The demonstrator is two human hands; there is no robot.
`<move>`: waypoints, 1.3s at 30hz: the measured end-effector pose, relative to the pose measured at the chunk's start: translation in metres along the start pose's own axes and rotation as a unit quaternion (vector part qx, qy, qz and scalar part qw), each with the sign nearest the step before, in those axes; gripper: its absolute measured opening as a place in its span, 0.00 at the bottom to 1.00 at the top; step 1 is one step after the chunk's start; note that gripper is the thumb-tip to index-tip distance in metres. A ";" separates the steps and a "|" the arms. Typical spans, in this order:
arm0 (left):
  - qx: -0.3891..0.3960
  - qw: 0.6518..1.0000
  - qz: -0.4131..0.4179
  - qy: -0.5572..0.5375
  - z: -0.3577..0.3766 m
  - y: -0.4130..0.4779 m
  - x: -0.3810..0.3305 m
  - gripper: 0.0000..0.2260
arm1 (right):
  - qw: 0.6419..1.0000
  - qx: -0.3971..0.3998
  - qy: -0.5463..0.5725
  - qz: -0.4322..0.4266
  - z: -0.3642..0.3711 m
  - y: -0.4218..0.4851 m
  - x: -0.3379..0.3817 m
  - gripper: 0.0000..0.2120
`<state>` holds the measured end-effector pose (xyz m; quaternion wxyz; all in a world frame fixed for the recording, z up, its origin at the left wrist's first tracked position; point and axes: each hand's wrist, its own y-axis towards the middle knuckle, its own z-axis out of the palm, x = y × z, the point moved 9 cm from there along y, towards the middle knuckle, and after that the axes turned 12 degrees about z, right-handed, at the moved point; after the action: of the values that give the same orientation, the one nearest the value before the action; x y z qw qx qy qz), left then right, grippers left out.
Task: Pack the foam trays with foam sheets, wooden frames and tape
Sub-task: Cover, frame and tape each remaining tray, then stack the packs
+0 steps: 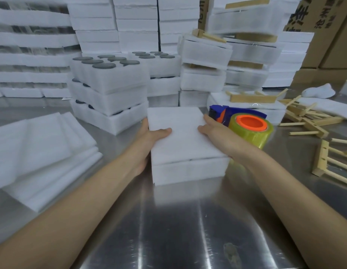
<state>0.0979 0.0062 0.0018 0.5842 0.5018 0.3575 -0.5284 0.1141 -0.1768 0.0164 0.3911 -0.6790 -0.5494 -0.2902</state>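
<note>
A white foam tray (190, 171) stands on the steel table in front of me, covered by a white foam sheet (183, 136). My left hand (152, 136) grips the tray's left side, thumb on top of the sheet and fingers down the side. My right hand (215, 131) holds the right side, thumb lying on the sheet. A tape dispenser (246, 123) with a blue body, orange core and yellowish tape sits just right of my right hand. Wooden frames (328, 162) lie at the right.
A pile of loose foam sheets (38, 152) lies at the left. Stacked foam trays with dark round discs (108, 90) stand behind. More wrapped stacks with wooden frames (246, 55) and cardboard boxes (328, 32) rise at the back right. Loose sticks (304, 121) are scattered on the right.
</note>
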 end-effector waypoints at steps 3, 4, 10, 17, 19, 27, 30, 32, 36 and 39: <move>0.003 1.000 0.004 -0.006 0.000 0.002 0.000 0.22 | 1.000 -0.004 -0.014 0.002 -0.001 0.003 -0.002 0.28; 0.006 1.000 0.003 -0.005 0.000 0.003 0.000 0.22 | 1.000 -0.008 -0.017 0.002 -0.001 0.004 -0.003 0.28; 0.020 1.000 0.004 0.017 0.001 0.005 0.001 0.21 | 0.999 -0.015 -0.047 0.011 -0.001 0.002 -0.005 0.27; 0.016 0.999 0.011 0.032 0.000 0.008 0.000 0.19 | 0.903 -0.421 -0.080 -0.026 -0.139 -0.035 -0.002 0.11; 0.015 0.999 0.011 0.028 0.000 0.009 0.000 0.18 | 0.864 -0.492 -0.103 0.042 -0.183 -0.038 -0.031 0.13; 0.033 0.999 0.010 0.026 0.002 0.007 0.000 0.14 | 0.878 -0.388 -0.180 0.218 -0.199 0.022 -0.138 0.12; 0.034 0.999 0.008 0.028 0.001 0.007 0.000 0.16 | 0.892 -0.387 -0.123 0.200 -0.200 0.032 -0.145 0.10; 0.035 0.999 0.006 0.028 0.000 0.007 0.001 0.17 | 0.893 -0.385 -0.102 0.210 -0.201 0.037 -0.145 0.13; 0.033 0.999 0.007 0.028 -0.001 0.008 0.002 0.18 | 0.899 -0.379 -0.098 0.196 -0.201 0.044 -0.142 0.10; 0.036 0.999 0.006 0.028 0.000 0.008 0.002 0.18 | 0.904 -0.376 -0.087 0.183 -0.201 0.041 -0.142 0.08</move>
<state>0.1066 0.0053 0.0014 0.5582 0.5394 0.3517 -0.5232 0.1289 -0.4247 -0.0034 0.1036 -0.8868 -0.2976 -0.3380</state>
